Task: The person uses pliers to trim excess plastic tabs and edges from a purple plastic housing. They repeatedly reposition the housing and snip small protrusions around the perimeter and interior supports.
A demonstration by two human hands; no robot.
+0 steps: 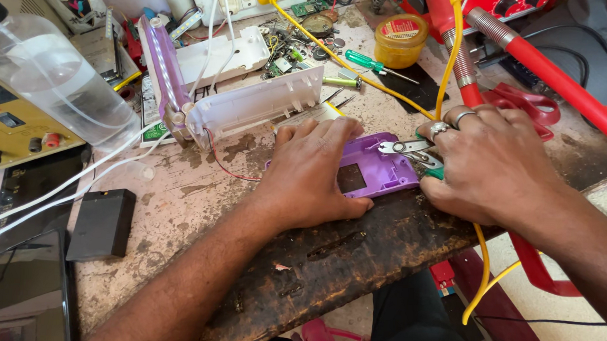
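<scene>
A purple plastic housing piece (376,169) lies on the worn workbench (198,206). My left hand (314,174) rests flat on its left part and presses it down. My right hand (490,166), with rings on two fingers, grips small green-handled cutting pliers (410,150). The metal jaws of the pliers touch the housing's upper right edge. A white and purple lamp body (251,105) lies open just behind my left hand, with thin red wire trailing from it.
A yellow cable (364,73) crosses the bench and runs under my right hand. Red tubing (564,84), a yellow jar (400,41), a green screwdriver (368,62), a clear plastic bottle (56,74), a black box (102,223) and a phone (27,291) surround the work spot.
</scene>
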